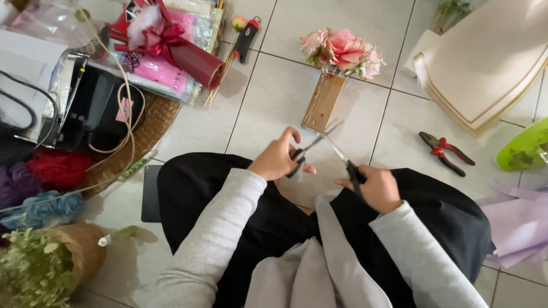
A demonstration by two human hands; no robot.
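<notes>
Pale floor tiles (285, 85) fill the middle of the frame. At centre, the left hand (278, 157) closes its fingers around one black handle of a pair of scissors (325, 149), and the right hand (374, 187) grips the other handle; the blades stand spread wide apart, crossing just below a pink flower bouquet (337, 74) in brown wrap. Red-handled pliers (445, 152) lie at right, well apart. A woven basket (149, 128) sits at left.

The scissors (325, 148) have black handles and thin metal blades; they are opened very wide (like a flat V), one handle at each side, points toward the tiled floor.
</notes>
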